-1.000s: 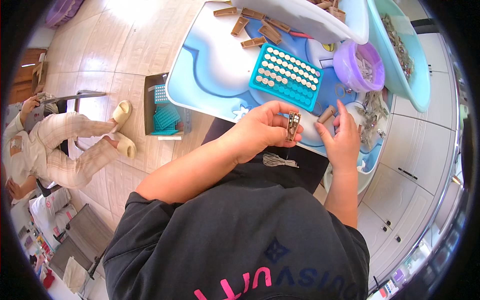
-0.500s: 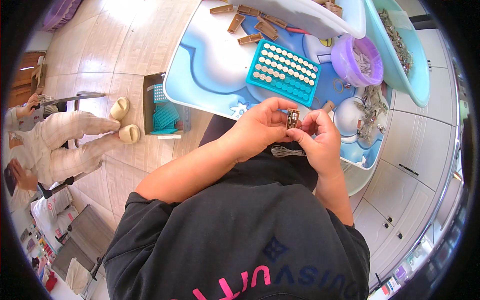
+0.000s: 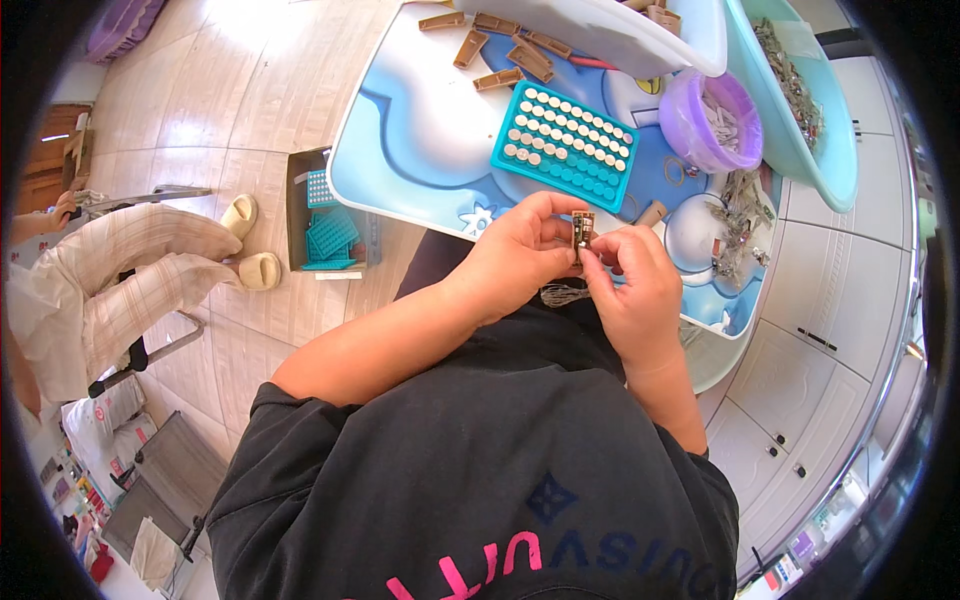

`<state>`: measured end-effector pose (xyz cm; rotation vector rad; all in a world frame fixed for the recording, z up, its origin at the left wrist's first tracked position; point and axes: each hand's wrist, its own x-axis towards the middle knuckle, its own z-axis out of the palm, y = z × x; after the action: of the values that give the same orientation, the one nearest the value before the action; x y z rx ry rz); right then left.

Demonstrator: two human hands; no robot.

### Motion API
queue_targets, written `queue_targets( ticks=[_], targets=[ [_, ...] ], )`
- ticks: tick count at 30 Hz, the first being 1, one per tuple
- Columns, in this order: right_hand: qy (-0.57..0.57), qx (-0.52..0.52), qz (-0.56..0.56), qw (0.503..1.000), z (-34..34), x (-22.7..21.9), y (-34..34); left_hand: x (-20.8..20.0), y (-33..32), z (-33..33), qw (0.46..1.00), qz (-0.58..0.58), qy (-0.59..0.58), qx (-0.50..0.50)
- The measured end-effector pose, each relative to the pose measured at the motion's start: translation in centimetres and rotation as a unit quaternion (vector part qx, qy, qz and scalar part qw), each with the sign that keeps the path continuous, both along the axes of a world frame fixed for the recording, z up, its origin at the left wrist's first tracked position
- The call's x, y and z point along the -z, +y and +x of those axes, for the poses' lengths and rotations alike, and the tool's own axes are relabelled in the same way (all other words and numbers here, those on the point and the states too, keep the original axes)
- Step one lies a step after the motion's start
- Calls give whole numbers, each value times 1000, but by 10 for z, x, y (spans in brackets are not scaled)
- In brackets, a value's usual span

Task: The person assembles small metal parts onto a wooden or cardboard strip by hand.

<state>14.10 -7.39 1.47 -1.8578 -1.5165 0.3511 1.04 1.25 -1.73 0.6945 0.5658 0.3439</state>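
Observation:
Above my lap, my left hand [image 3: 515, 245] grips a small brown plastic case [image 3: 582, 222], its open side up with metal parts showing inside. My right hand [image 3: 635, 280] has thumb and forefinger pinched together at the lower part of that case; what sits between those fingertips is too small to make out. A bundle of thin grey wires [image 3: 564, 293] hangs below the hands. Just beyond them on the table lies a teal tray [image 3: 588, 190] with rows of silver button cells [image 3: 560, 112]; its near rows show bare pockets.
On the blue-and-white table [image 3: 400, 160] lie several brown cases [image 3: 470, 47]. A purple basket [image 3: 685, 105], a white bin [image 3: 640, 35], a light-green tub [image 3: 830, 160] and tangled wires [image 3: 742, 240] stand rightward. A box [image 3: 297, 220] of teal trays and a seated person [image 3: 160, 260] are left.
My right hand has shifted slightly up and inward, its fingertips now over the case's front. The case is a little more upright. At the left, the seated person has shifted posture.

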Motion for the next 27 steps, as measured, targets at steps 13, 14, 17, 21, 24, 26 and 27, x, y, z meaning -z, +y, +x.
queue_targets(
  ticks=[13, 14, 17, 21, 24, 26, 27],
  targets=[
    [108, 75, -8, 991, 24, 0, -6, -5, 3, -3, 1000, -1, 28, 12],
    [108, 75, -8, 991, 32, 5, -9, -6, 3, -4, 1000, -1, 27, 12],
    [189, 150, -147, 959, 49, 20, -15, -7, 4, -6, 999, -6, 44, 14],
    [206, 176, -170, 947, 53, 35, -21, -7, 4, -6, 998, -26, 48, 16],
    [149, 177, -126, 965, 48, 33, -21, -6, 3, -6, 998, -39, 48, 12],
    [62, 89, -69, 992, 43, 24, -19, -6, 3, -6, 998, -46, 45, 11],
    [63, 90, -69, 992, 43, 25, -19, -6, 3, -6, 998, -43, 46, 14]
  ],
)
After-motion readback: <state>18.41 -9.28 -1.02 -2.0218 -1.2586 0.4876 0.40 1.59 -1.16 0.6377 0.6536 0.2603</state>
